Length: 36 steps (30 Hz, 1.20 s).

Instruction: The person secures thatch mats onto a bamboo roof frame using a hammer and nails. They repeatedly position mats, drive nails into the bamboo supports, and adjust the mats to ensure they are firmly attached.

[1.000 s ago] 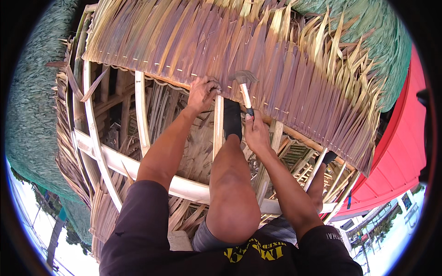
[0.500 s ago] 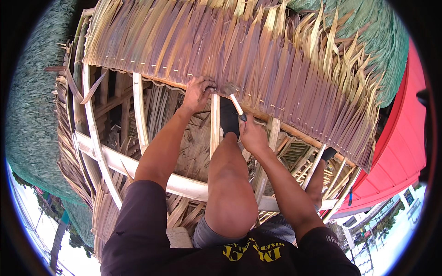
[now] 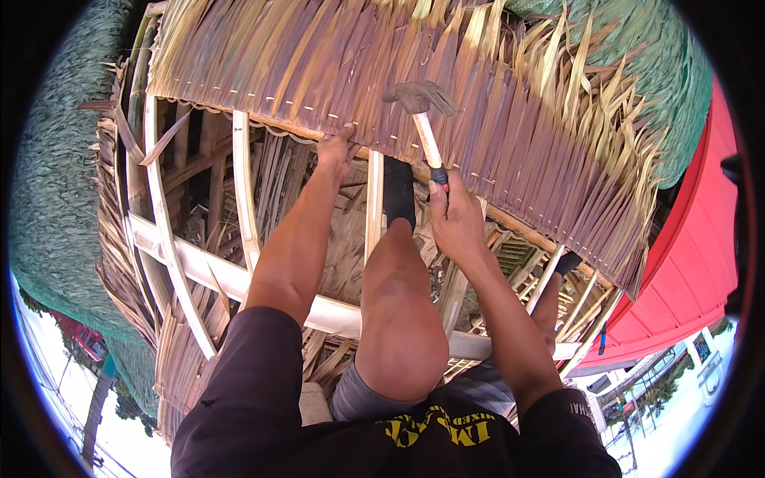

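Note:
My right hand [image 3: 457, 213] grips the dark end of the handle of a claw hammer [image 3: 422, 99]. The hammer has a rusty head and a pale shaft, and stands out over the thatch. My left hand [image 3: 338, 153] holds the lower edge of a brown palm-leaf thatch panel [image 3: 319, 76], with a finger or thumb on top and the other fingers partly hidden. A row of light stitches runs along the panel near that edge. Just right of my left hand, a pale wooden rafter [image 3: 374, 203] passes under the panel. No nail can be made out.
My bent leg [image 3: 402, 334] reaches into the open frame, its dark-covered foot beside the rafter. A thick pale crossbar [image 3: 207, 271] and curved rafters [image 3: 244, 183] surround gaps showing the space below. Green-netted thatch [image 3: 60, 183] lies left, a red roof [image 3: 685, 279] right.
The hammer has risen from the panel's lower edge, up and to the right with my right hand. My left hand has shifted slightly; its fingers have moved from beside the rafter top to the panel edge.

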{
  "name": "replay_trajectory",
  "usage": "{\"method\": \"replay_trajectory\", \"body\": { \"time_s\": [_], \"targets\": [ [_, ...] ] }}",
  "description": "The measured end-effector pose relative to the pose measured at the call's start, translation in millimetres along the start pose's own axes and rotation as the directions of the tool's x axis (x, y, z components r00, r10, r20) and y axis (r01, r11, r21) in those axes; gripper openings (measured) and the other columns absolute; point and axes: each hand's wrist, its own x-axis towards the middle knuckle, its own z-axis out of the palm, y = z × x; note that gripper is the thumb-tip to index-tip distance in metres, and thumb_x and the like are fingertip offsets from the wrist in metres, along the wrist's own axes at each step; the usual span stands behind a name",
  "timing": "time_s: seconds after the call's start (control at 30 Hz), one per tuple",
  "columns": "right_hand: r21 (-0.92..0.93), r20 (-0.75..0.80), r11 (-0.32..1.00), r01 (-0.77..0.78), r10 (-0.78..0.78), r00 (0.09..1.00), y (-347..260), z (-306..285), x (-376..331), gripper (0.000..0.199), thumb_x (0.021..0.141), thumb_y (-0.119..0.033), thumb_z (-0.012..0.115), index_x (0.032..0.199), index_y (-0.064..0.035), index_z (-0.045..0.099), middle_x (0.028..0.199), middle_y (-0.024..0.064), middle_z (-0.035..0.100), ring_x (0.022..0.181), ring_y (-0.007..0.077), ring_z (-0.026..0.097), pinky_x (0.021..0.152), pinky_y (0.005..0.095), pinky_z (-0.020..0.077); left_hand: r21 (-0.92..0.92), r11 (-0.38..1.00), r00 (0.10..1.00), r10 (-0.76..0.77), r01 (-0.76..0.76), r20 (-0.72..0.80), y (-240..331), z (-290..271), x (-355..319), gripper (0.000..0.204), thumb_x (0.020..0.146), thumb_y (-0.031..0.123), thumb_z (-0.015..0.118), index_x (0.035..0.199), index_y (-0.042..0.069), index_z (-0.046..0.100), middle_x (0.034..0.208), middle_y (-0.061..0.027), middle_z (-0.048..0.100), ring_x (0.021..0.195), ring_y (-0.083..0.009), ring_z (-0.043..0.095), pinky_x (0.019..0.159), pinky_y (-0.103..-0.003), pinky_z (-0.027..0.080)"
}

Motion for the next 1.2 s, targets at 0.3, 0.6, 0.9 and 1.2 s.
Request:
{"method": "replay_trajectory", "body": {
  "time_s": [0.3, 0.6, 0.9, 1.2],
  "targets": [
    [-0.146, 0.099, 0.974, -0.175, 0.191, 0.977, -7.8, 18.4, 24.8, 0.030, 0.106, -0.028, 0.048, 0.109, 0.0018, 0.048, 0.074, 0.0231, 0.061, 0.070, 0.0495, 0.061, 0.063, 0.0484, 0.0494, 0.065, 0.998, 0.982, -0.010, 0.023, -0.189, -1.9, 11.1, 3.5, 0.025, 0.098, 0.010, 0.066, 0.120, 0.002, 0.057, 0.109, -0.0101, 0.068, 0.101, -0.0237, 0.069, 0.088, -0.037, 0.059],
    [-0.109, -0.082, 0.992, -0.058, 0.050, 0.995, 18.7, 31.7, 17.9, 0.032, 0.109, -0.031, 0.045, 0.109, 0.0004, 0.051, 0.066, 0.0111, 0.050, 0.057, 0.0254, 0.054, 0.056, 0.0398, 0.0448, 0.102, 0.994, 0.985, -0.014, 0.032, -0.171, -2.2, 11.1, -6.5, 0.023, 0.098, 0.011, 0.066, 0.119, 0.004, 0.057, 0.110, -0.0086, 0.068, 0.101, -0.0233, 0.069, 0.091, -0.038, 0.057],
    [-0.020, -0.128, 0.999, 0.046, -0.048, 0.991, 18.5, 35.6, 2.6, 0.032, 0.107, -0.031, 0.048, 0.111, 0.0006, 0.049, 0.081, 0.0259, 0.065, 0.078, 0.0507, 0.064, 0.069, 0.0537, 0.0492, 0.057, 0.998, 0.989, 0.016, -0.007, -0.145, -4.3, 10.3, -2.5, 0.033, 0.096, 0.011, 0.068, 0.123, 0.001, 0.052, 0.113, -0.0108, 0.066, 0.100, -0.0242, 0.067, 0.089, -0.037, 0.057],
    [0.376, -0.323, 0.897, 0.231, -0.108, 0.940, 34.3, 42.1, 14.3, 0.035, 0.106, -0.034, 0.049, 0.110, 0.0001, 0.047, 0.077, 0.0273, 0.064, 0.075, 0.0507, 0.063, 0.065, 0.0546, 0.0498, 0.051, 0.999, 0.996, 0.013, -0.008, -0.091, -4.0, 10.8, -14.7, 0.051, 0.096, 0.014, 0.068, 0.138, 0.000, 0.044, 0.126, -0.0124, 0.061, 0.107, -0.0241, 0.063, 0.093, -0.039, 0.054]
  ]
}}
